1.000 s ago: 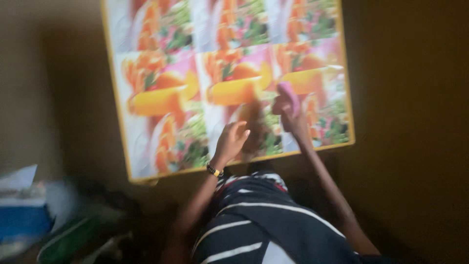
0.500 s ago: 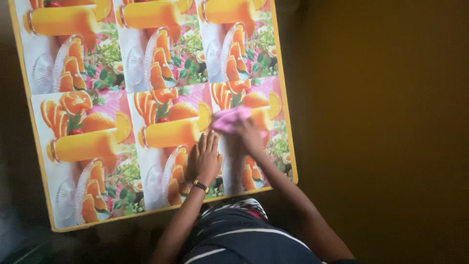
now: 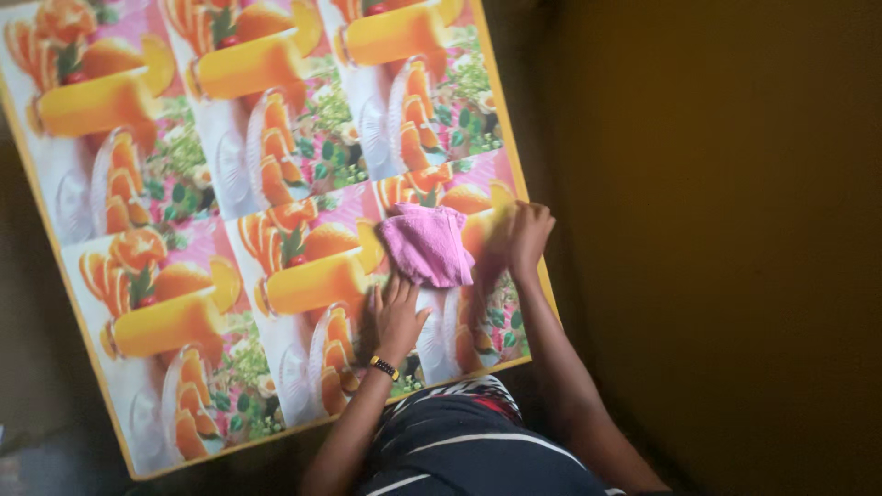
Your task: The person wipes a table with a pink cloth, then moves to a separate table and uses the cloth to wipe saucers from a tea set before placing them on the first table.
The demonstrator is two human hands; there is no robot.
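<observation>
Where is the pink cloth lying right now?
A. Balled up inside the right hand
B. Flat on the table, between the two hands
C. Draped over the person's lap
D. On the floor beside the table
B: the pink cloth lies spread on the table, with the left hand just below it and the right hand beside it.

Head camera, steeply down, close

Dim, warm light leaves the right side in deep shadow (the patterned table (image 3: 230,230) alone reads fairly sharp).
</observation>
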